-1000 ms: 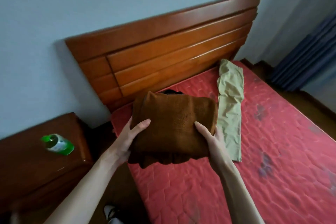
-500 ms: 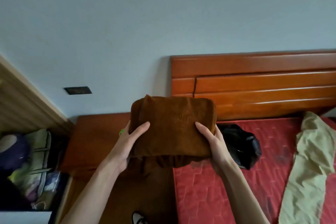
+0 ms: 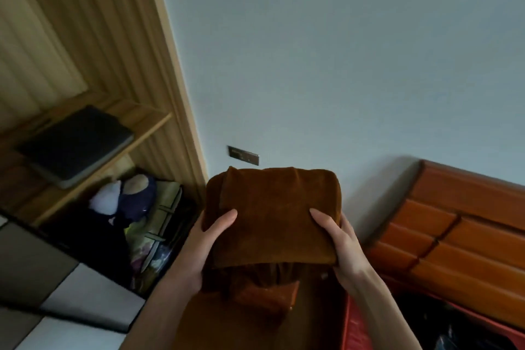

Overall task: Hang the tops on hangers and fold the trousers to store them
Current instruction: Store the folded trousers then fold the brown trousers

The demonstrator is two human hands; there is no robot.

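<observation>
1. Brown, ribbed cloth makes up the folded trousers [image 3: 272,213], held in the air between both hands; the bundle's long axis runs side to side, from one hand to the other, with its flat top face turned up toward the camera.
2. Its near edge droops in loose, dark folds below the hands, and what lies under them is hard to make out.
3. Gripping the left end, the left hand [image 3: 204,239] lays its thumb on top, and its fingers are hidden beneath the cloth.
4. At the right end the right hand [image 3: 339,244] grips the same way, fingers likewise out of sight.
5. Right of the right hand, a red mattress [image 3: 353,327] and a black bag [image 3: 454,329] are cut off by the frame edge.
6. Left of the left hand, an open wardrobe [image 3: 167,65] holds blurred bags and soft bundles in its lower compartment [image 3: 147,221].
7. Above that, its shelf [image 3: 136,136] carries a flat dark item [image 3: 76,145].
8. Beyond the right hand stands the wooden headboard [image 3: 466,230].
</observation>
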